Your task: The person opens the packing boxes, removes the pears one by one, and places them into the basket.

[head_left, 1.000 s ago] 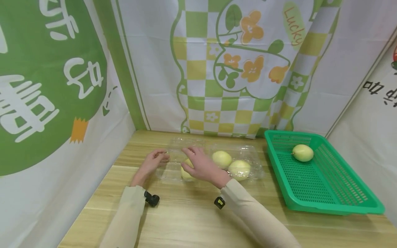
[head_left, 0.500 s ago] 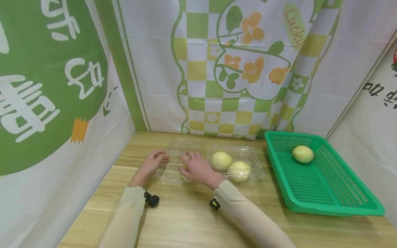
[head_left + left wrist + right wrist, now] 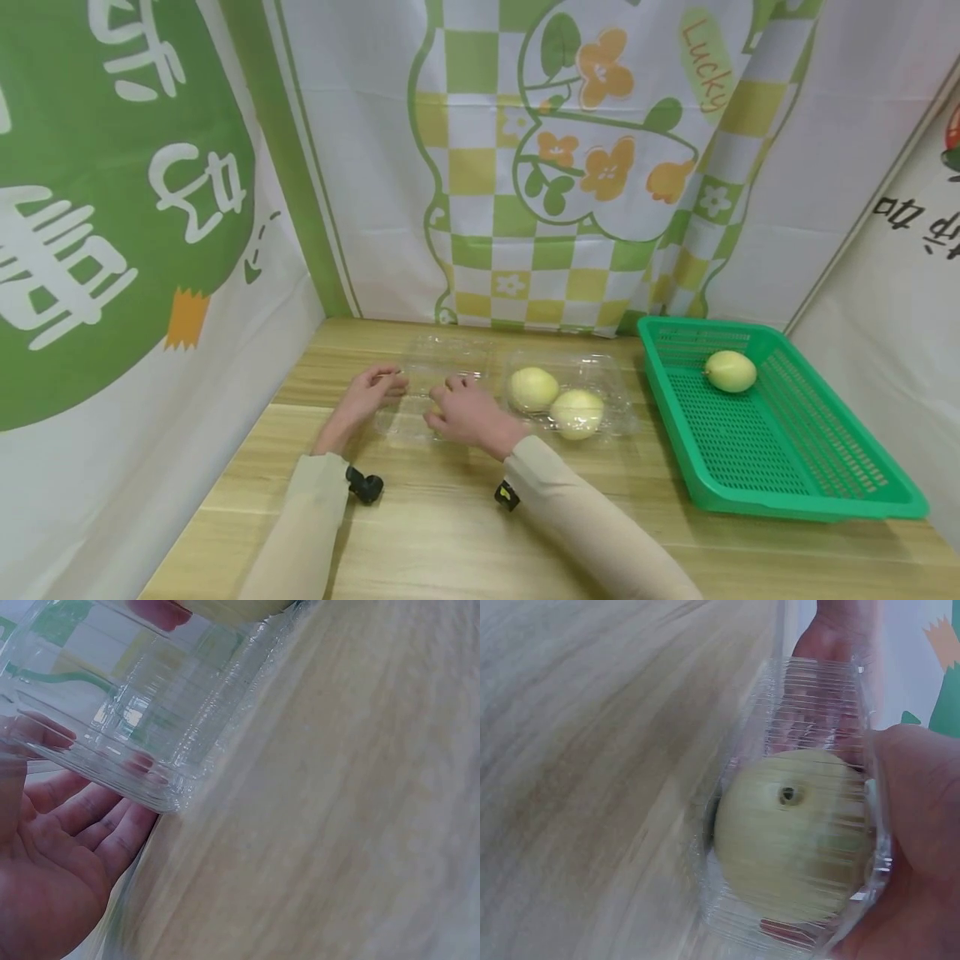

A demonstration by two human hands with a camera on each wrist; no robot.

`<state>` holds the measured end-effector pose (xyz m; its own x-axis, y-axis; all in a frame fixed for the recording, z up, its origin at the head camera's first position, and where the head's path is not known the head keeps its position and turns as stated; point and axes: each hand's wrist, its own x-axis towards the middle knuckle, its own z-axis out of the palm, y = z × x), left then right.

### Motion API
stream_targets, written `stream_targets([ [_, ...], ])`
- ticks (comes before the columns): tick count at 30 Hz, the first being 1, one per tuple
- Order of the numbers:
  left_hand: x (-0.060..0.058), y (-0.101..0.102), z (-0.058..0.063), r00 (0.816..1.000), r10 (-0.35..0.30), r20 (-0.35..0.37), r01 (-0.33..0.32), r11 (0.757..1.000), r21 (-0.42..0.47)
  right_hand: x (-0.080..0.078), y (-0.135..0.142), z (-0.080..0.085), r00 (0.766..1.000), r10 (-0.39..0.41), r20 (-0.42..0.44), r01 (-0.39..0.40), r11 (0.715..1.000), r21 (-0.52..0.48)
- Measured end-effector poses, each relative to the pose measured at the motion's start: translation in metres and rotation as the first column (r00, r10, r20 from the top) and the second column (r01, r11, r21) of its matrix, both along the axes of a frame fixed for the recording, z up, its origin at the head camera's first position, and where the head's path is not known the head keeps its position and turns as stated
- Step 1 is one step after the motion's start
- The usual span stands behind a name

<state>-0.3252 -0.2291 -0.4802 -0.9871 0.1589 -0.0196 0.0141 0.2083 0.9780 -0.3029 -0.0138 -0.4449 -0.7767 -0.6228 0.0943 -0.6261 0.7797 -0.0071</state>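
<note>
A clear plastic box [image 3: 408, 425] stands on the table, its left side edge between the thumb and fingers of my left hand [image 3: 367, 392]. In the left wrist view, that hand's fingers [image 3: 97, 817] lie outside the box wall. My right hand [image 3: 468, 412] reaches down into the box and grips a pale yellow melon [image 3: 780, 840], mostly hidden from the head view. The right wrist view shows this melon through the ribbed clear wall. Two more melons, one behind [image 3: 533, 390] and one in front [image 3: 577, 414], sit in clear plastic to the right.
On the right is a green plastic basket [image 3: 806, 502] with one melon [image 3: 731, 372] near its back. The wooden table [image 3: 427, 533] meets a patterned cloth [image 3: 510, 242] at the back. More printed cloth hangs on both sides.
My right hand has moved slightly left and lower into the box with the melon, which is now mostly covered. The left hand stays at the box's left edge.
</note>
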Motion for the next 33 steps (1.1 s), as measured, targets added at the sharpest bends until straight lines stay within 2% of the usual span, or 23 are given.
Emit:
stream_targets([
  [3,0.0,0.0,0.0,1.0,-0.007,0.004,0.007,1.0,0.001,-0.001,-0.002,-0.001,0.999,-0.008,0.038,0.008,1.0,-0.009],
  [5,-0.003,-0.003,-0.007,1.0,-0.003,-0.008,0.003,1.0,-0.017,-0.002,-0.004,-0.002,0.998,-0.006,0.061,0.007,1.0,-0.019],
  [9,-0.004,-0.005,-0.008,1.0,0.006,-0.015,-0.006,1.0,0.007,-0.005,-0.009,-0.003,0.995,0.003,0.095,0.0,0.999,-0.032],
  [19,-0.006,-0.003,-0.009,1.0,0.005,-0.031,-0.004,1.0,0.023,-0.01,-0.013,-0.005,0.995,-0.021,0.099,0.022,1.0,-0.009],
  [25,-0.007,-0.001,-0.009,1.0,0.008,-0.027,-0.008,1.0,0.021,-0.01,-0.01,-0.005,0.993,-0.042,0.11,0.048,0.998,-0.047],
  [27,-0.007,-0.001,-0.01,1.0,0.009,-0.017,-0.009,1.0,0.017,-0.01,-0.009,-0.004,0.994,-0.048,0.102,0.054,0.997,-0.062],
  [33,-0.008,-0.001,-0.01,1.0,0.027,-0.002,-0.027,1.0,0.003,-0.011,-0.004,0.004,0.999,-0.05,-0.002,0.049,0.99,-0.134],
])
